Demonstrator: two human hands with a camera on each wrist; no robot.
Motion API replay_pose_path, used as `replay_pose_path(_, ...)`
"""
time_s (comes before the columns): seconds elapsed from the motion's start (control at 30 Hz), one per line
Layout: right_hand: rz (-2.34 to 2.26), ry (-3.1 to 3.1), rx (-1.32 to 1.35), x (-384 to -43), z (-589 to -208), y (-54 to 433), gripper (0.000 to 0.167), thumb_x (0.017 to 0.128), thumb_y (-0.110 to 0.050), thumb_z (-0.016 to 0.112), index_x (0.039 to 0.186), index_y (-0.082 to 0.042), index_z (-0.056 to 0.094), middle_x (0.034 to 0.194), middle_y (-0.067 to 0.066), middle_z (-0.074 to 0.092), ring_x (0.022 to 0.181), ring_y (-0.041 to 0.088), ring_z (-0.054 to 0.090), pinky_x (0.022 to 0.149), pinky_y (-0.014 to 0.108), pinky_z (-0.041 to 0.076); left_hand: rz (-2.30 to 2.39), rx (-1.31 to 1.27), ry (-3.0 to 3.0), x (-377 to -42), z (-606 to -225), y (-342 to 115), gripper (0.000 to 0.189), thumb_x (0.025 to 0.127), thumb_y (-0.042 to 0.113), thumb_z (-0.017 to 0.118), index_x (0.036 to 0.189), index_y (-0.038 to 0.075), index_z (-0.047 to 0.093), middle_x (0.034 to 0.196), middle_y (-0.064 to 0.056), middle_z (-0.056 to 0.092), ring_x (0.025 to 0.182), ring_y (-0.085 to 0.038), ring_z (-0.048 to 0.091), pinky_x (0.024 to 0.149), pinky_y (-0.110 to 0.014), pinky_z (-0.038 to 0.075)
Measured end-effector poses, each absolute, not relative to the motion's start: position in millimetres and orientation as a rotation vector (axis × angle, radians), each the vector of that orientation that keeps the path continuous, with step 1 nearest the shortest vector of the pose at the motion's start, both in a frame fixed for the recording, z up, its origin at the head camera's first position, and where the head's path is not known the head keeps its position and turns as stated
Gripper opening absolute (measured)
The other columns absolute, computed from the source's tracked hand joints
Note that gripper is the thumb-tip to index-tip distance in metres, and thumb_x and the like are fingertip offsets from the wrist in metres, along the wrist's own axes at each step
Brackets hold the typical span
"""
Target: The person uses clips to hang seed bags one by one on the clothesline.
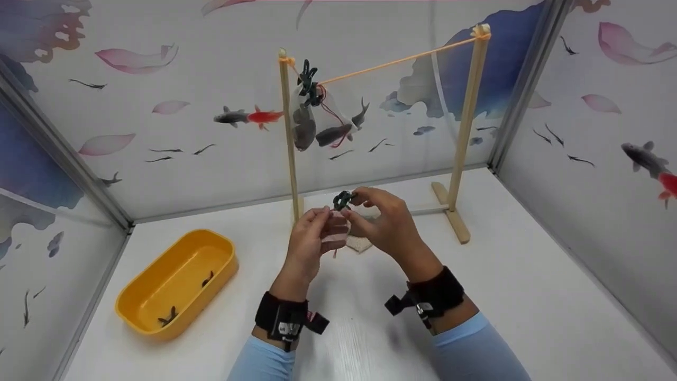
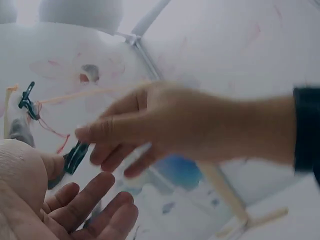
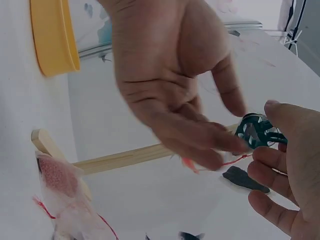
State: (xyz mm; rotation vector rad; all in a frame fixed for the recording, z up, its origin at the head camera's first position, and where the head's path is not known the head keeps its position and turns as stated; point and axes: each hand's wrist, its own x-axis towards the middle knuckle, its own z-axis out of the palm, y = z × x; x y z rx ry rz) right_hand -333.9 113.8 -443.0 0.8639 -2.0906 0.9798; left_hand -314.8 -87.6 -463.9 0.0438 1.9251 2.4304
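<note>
Both hands meet above the white table in the head view. My right hand [image 1: 383, 217] pinches a dark green clip [image 1: 344, 200] between thumb and fingers; the right wrist view shows this clip [image 3: 257, 131] at the right hand's [image 3: 295, 170] fingertips. My left hand [image 1: 317, 233] has its fingertips at the clip's edge, pinching the top of a pale mesh bag [image 1: 360, 244] with a red drawstring [image 3: 190, 165]. In the left wrist view the clip [image 2: 75, 156] sits between the left thumb and the right hand [image 2: 175, 125].
Behind the hands stands a wooden rack [image 1: 468, 132] with an orange string [image 1: 396, 62]. Another clip [image 1: 308, 84] holds a mesh bag [image 1: 322, 127] at its left end. A yellow tub [image 1: 177, 280] with two small dark pieces sits front left. Patterned walls enclose the table.
</note>
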Motion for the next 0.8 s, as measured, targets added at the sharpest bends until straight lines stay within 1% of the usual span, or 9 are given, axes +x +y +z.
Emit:
replay_pose_path(0.1,1.009,-2.151,0.811,-341,-446,118,0.029,0.105,-0.022,0.085,0.122,0.000,0.077,0.102,0.012,0.083,0.093,0.026,0.081,0.080,0.045,0.069,2.058,-0.083,2.473,-329,-488,-102,0.024,0.115,0.030,0.067,0.119,0.008,0.074,0.113,-0.010,0.080,0.105,-0.022,0.075,0.083,-0.036,0.063)
replay_pose_path(0.17,1.037,-2.216,0.772,-346,-450,121,0.025,0.107,-0.022,0.082,0.120,-0.001,0.077,0.099,0.012,0.083,0.088,0.026,0.080,0.077,0.045,0.069,1.689,-0.148,2.813,-336,-506,-111,0.022,0.110,0.029,0.073,0.118,0.009,0.077,0.116,-0.013,0.077,0.110,-0.027,0.072,0.088,-0.043,0.062)
replay_pose_path(0.23,1.056,-2.291,0.728,-350,-454,123,0.023,0.108,-0.022,0.080,0.118,-0.002,0.078,0.096,0.011,0.082,0.085,0.024,0.079,0.077,0.044,0.068,1.298,-0.153,3.044,-340,-522,-119,0.025,0.107,0.027,0.078,0.122,0.008,0.079,0.119,-0.013,0.075,0.116,-0.033,0.070,0.095,-0.052,0.060)
replay_pose_path(0.3,1.084,-2.365,0.680,-353,-459,125,0.021,0.109,-0.022,0.078,0.116,-0.003,0.078,0.095,0.011,0.082,0.084,0.025,0.079,0.077,0.043,0.066,0.958,-0.124,3.183,-342,-535,-123,0.028,0.104,0.025,0.083,0.126,0.008,0.079,0.125,-0.014,0.074,0.121,-0.036,0.068,0.096,-0.059,0.059)
replay_pose_path(0.37,1.111,-2.421,0.643,-356,-462,126,0.018,0.109,-0.022,0.078,0.112,-0.004,0.079,0.092,0.009,0.082,0.081,0.023,0.077,0.074,0.040,0.063,0.716,-0.070,3.252,-342,-543,-125,0.032,0.102,0.022,0.085,0.131,0.009,0.080,0.135,-0.015,0.074,0.124,-0.037,0.065,0.095,-0.062,0.056)
replay_pose_path(0.47,1.146,-2.462,0.607,-361,-468,128,0.014,0.108,-0.020,0.079,0.108,-0.006,0.079,0.089,0.008,0.081,0.079,0.020,0.075,0.071,0.035,0.058,0.558,0.052,3.299,-340,-549,-125,0.035,0.101,0.016,0.086,0.135,0.012,0.080,0.150,-0.012,0.071,0.132,-0.037,0.063,0.095,-0.062,0.054)
replay_pose_path(0.53,1.157,-2.474,0.593,-362,-470,129,0.013,0.108,-0.020,0.080,0.106,-0.007,0.079,0.089,0.008,0.081,0.078,0.019,0.074,0.069,0.034,0.056,0.535,0.135,3.324,-339,-549,-121,0.037,0.101,0.011,0.084,0.137,0.012,0.080,0.154,-0.009,0.069,0.138,-0.035,0.062,0.095,-0.060,0.052)
replay_pose_path(0.67,1.144,-2.496,0.565,-364,-471,132,0.014,0.108,-0.022,0.079,0.107,-0.008,0.081,0.090,0.008,0.082,0.080,0.021,0.076,0.070,0.037,0.059,0.583,0.307,3.360,-341,-545,-107,0.042,0.100,0.010,0.083,0.141,0.010,0.078,0.152,-0.008,0.071,0.146,-0.033,0.062,0.096,-0.060,0.051)
replay_pose_path(0.8,1.113,-2.497,0.539,-364,-469,136,0.013,0.107,-0.022,0.081,0.105,-0.009,0.083,0.090,0.008,0.083,0.078,0.022,0.078,0.070,0.041,0.061,0.539,0.372,3.382,-353,-542,-85,0.032,0.103,0.021,0.081,0.134,0.011,0.079,0.140,-0.008,0.079,0.135,-0.034,0.070,0.108,-0.059,0.055)
